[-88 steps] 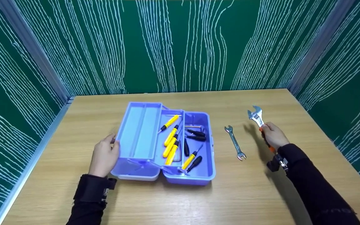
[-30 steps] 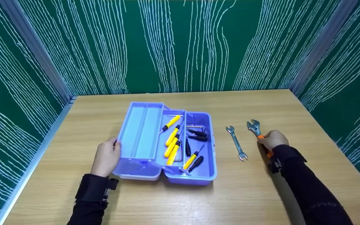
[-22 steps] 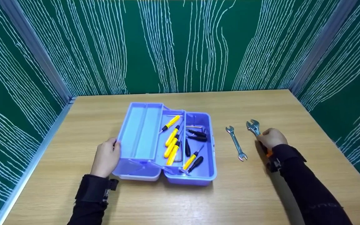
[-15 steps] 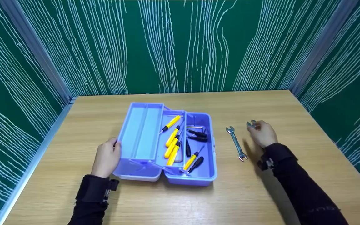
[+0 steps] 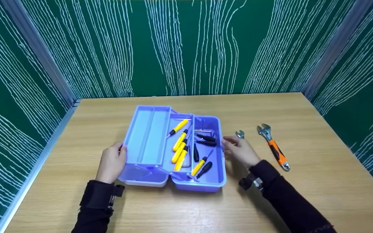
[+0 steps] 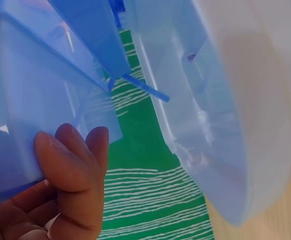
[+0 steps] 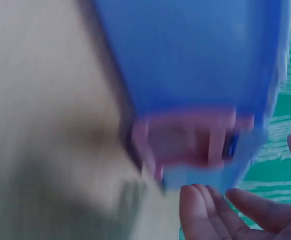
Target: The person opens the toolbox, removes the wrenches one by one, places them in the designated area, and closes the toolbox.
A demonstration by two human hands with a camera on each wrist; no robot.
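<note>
A purple-blue toolbox [image 5: 197,187] stands open, its upper tray [image 5: 146,136] swung out to the left. My left hand [image 5: 111,163] grips that tray's left edge; the left wrist view shows the fingers [image 6: 70,165] round its corner. My right hand [image 5: 242,151] is at the toolbox's right wall, fingers extended and nothing held. In the right wrist view its fingertips [image 7: 198,197] are close to the wall below a pink latch [image 7: 185,140]; contact cannot be told. Yellow screwdrivers [image 5: 180,158] and black-handled tools [image 5: 206,137] lie inside.
An adjustable wrench [image 5: 276,150] with an orange and black handle lies on the table [image 5: 186,213] at the right. The head of an open-ended wrench [image 5: 240,134] shows behind my right hand, which hides the rest. Green walls [image 5: 206,48] with white lines surround the table.
My right hand set the adjustable wrench down, let go of it, and moved left to the toolbox's right side. My left hand has kept its grip on the tray.
</note>
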